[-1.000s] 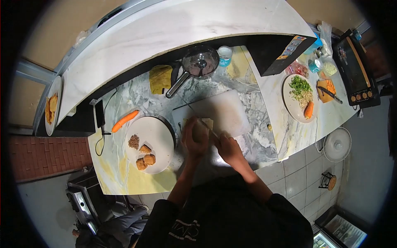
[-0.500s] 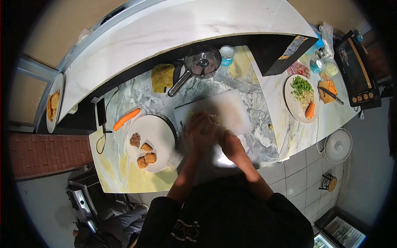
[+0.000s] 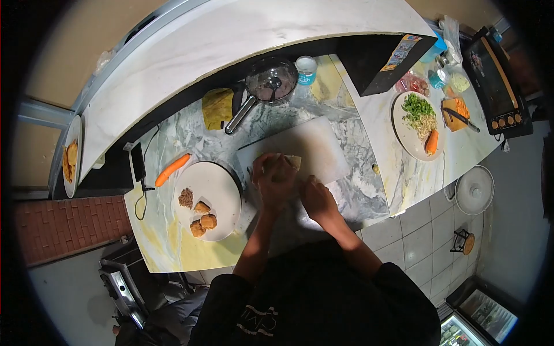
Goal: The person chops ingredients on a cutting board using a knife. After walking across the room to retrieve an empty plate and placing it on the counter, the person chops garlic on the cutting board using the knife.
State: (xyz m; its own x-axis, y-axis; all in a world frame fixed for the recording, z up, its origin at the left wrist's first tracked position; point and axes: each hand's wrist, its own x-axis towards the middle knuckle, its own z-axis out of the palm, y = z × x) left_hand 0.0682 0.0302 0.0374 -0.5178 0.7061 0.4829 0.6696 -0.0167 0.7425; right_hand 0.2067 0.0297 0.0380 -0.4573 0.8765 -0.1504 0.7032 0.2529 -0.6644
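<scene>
Over the left part of the white cutting board [image 3: 326, 144], my left hand [image 3: 274, 179] is closed around a pale piece of food [image 3: 294, 162], whose end shows past the fingers. Beside it, to the right, my right hand [image 3: 319, 200] is closed in a fist at the board's near edge. What the right fist grips is hidden from this view. Left of the board stands a round plate [image 3: 222, 196] bearing several browned chunks [image 3: 203, 223] and a small heap of brown shreds [image 3: 186, 198].
A carrot [image 3: 172, 170] lies left of the plate. Behind the board are a lidded pan [image 3: 271, 81], a folded yellow-green cloth [image 3: 217, 109] and a jar [image 3: 306, 70]. Right, a plate [image 3: 404, 141] holds chopped greens; a knife [image 3: 456, 116] rests on an orange board. A shelf overhangs the back.
The whole view has shifted slightly. Both hands stay at the cutting board, with the left still on the pale food and the right still closed.
</scene>
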